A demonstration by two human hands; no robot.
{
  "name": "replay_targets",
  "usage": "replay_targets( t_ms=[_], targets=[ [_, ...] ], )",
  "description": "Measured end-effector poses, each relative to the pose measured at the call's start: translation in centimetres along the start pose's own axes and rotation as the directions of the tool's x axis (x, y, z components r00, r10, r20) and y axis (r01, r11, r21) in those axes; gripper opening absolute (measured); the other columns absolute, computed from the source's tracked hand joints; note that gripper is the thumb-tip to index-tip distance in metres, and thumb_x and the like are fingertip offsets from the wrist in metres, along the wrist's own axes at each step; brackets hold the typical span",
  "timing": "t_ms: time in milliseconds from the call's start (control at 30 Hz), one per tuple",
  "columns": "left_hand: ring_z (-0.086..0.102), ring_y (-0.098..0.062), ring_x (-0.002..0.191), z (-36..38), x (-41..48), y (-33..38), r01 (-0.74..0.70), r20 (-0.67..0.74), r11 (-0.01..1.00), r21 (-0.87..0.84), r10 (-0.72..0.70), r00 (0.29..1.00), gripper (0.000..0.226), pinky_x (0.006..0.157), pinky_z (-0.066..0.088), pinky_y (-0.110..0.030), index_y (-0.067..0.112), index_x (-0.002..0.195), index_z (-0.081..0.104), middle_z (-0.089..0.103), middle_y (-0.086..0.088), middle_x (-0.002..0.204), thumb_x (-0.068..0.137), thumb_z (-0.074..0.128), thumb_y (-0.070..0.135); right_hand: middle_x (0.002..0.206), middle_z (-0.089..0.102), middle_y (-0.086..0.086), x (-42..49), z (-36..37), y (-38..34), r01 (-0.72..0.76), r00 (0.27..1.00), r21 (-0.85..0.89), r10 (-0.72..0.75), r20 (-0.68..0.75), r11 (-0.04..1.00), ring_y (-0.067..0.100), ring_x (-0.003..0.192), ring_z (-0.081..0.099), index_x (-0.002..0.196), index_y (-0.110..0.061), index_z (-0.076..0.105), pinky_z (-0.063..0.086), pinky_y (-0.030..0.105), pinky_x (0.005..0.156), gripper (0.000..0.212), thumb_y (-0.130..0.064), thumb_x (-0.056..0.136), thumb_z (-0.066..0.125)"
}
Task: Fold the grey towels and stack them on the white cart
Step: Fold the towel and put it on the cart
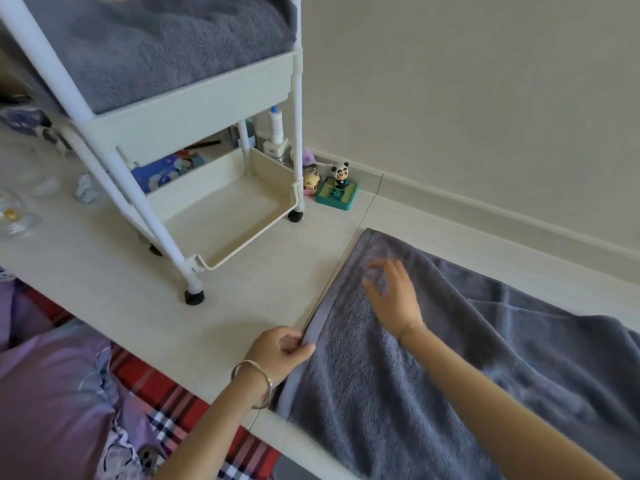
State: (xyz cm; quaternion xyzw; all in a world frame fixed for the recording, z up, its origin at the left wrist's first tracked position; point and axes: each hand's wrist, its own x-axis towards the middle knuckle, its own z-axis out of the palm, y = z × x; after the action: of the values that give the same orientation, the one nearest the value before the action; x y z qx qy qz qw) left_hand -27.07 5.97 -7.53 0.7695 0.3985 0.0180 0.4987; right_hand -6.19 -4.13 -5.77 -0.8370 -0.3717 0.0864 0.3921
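Flattening the grey towel (433, 358) on the floor (242, 271) is the step I judge I'm in. My left hand (280, 349) pinches its banded near-left edge; my right hand (391, 294) hovers blurred above the cloth, fingers spread, holding nothing. Next I'd want both hands on corners to bring one end over. The white cart (194, 109) stands near the towel's far-left corner, folded towels (156, 46) already on its top shelf. Bare floor lies between; the wall (485, 98) hems the far edge.
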Motion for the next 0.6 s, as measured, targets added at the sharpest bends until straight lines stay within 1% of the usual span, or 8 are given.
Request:
replay_targets(
  t_ms=[67, 133, 167, 267, 400, 467, 533, 600],
  targets=[
    [0.064, -0.009, 0.085, -0.3, -1.4, -0.9, 0.034, 0.088, 0.999, -0.016, -0.032, 0.996, 0.030, 0.087, 0.052, -0.029, 0.019, 0.090, 0.062, 0.066, 0.010, 0.084, 0.072, 0.078, 0.035, 0.108, 0.054, -0.006, -4.2, 0.4, 0.3, 0.013, 0.999, 0.047, -0.014, 0.030, 0.999, 0.017, 0.107, 0.052, 0.104, -0.017, 0.058, 0.041, 0.039, 0.098, 0.018, -0.013, 0.087, 0.062],
    [0.055, -0.012, 0.065, -0.3, -2.5, -1.2, -0.005, 0.135, 0.998, 0.065, -0.004, 0.991, 0.036, 0.069, 0.049, -0.032, 0.011, 0.073, 0.058, 0.057, 0.006, 0.068, 0.071, 0.077, 0.042, 0.107, 0.054, -0.007, -7.5, 0.9, 0.8, 0.019, 0.999, 0.033, -0.021, 0.042, 0.999, 0.016, 0.103, 0.052, 0.103, -0.017, 0.058, 0.043, 0.038, 0.093, 0.019, -0.010, 0.085, 0.062],
    [0.044, -0.013, 0.056, -0.2, -2.7, -1.0, -0.030, 0.125, 0.993, 0.111, 0.016, 0.992, 0.041, 0.057, 0.039, -0.030, 0.012, 0.062, 0.048, 0.045, 0.003, 0.057, 0.075, 0.074, 0.040, 0.109, 0.054, -0.007, -8.5, 1.0, 1.0, 0.027, 0.999, 0.011, -0.028, 0.046, 1.000, 0.016, 0.103, 0.052, 0.103, -0.017, 0.058, 0.042, 0.035, 0.092, 0.020, -0.010, 0.085, 0.062],
    [0.028, -0.013, 0.049, -0.1, -3.3, -0.4, -0.068, -0.001, 0.976, 0.207, 0.070, 0.998, 0.048, 0.051, 0.022, -0.028, 0.018, 0.056, 0.030, 0.028, 0.003, 0.052, 0.085, 0.066, 0.031, 0.111, 0.055, -0.006, -10.6, 0.6, 0.8, 0.032, 0.999, -0.016, -0.031, 0.030, 0.999, 0.017, 0.105, 0.052, 0.102, -0.018, 0.060, 0.039, 0.032, 0.093, 0.020, -0.010, 0.085, 0.062],
    [0.031, -0.013, 0.051, 0.1, -3.6, -0.5, 0.025, -0.044, 0.959, 0.282, -0.013, 0.999, 0.042, 0.049, 0.023, -0.027, 0.015, 0.061, 0.032, 0.033, 0.001, 0.056, 0.090, 0.060, 0.027, 0.110, 0.055, -0.006, -12.5, -0.5, 0.8, 0.001, 0.997, -0.066, 0.004, 0.074, 0.998, 0.017, 0.105, 0.052, 0.102, -0.018, 0.059, 0.039, 0.033, 0.095, 0.015, -0.012, 0.087, 0.060],
    [0.041, -0.017, 0.058, 0.3, -3.8, 0.1, 0.036, -0.057, 0.942, 0.334, -0.018, 0.998, 0.033, 0.055, 0.030, -0.029, 0.012, 0.069, 0.038, 0.041, -0.001, 0.064, 0.092, 0.057, 0.027, 0.112, 0.056, -0.003, -13.5, -1.1, 1.1, -0.003, 0.995, -0.093, 0.012, 0.104, 0.996, 0.020, 0.107, 0.052, 0.102, -0.016, 0.060, 0.041, 0.036, 0.096, 0.015, -0.013, 0.087, 0.060],
    [0.055, -0.024, 0.079, 0.7, -4.5, 1.4, 0.044, -0.100, 0.877, 0.479, 0.004, 0.995, 0.018, 0.064, 0.037, -0.031, 0.011, 0.091, 0.044, 0.052, -0.003, 0.085, 0.094, 0.054, 0.026, 0.112, 0.057, -0.001, -14.4, -2.0, 1.7, -0.018, 0.995, -0.094, 0.027, 0.101, 0.995, 0.022, 0.107, 0.053, 0.102, -0.016, 0.061, 0.042, 0.038, 0.096, 0.016, -0.013, 0.087, 0.062],
    [0.054, -0.026, 0.105, 1.7, -4.8, 2.5, 0.001, -0.141, 0.762, 0.648, 0.119, 0.983, 0.030, 0.073, 0.042, -0.032, 0.013, 0.117, 0.041, 0.050, -0.005, 0.114, 0.093, 0.053, 0.025, 0.109, 0.056, -0.003, -15.1, -3.1, 2.3, -0.048, 0.996, -0.078, 0.053, 0.070, 0.996, 0.020, 0.105, 0.054, 0.102, -0.015, 0.061, 0.043, 0.037, 0.094, 0.017, -0.014, 0.086, 0.064]
  ],
)
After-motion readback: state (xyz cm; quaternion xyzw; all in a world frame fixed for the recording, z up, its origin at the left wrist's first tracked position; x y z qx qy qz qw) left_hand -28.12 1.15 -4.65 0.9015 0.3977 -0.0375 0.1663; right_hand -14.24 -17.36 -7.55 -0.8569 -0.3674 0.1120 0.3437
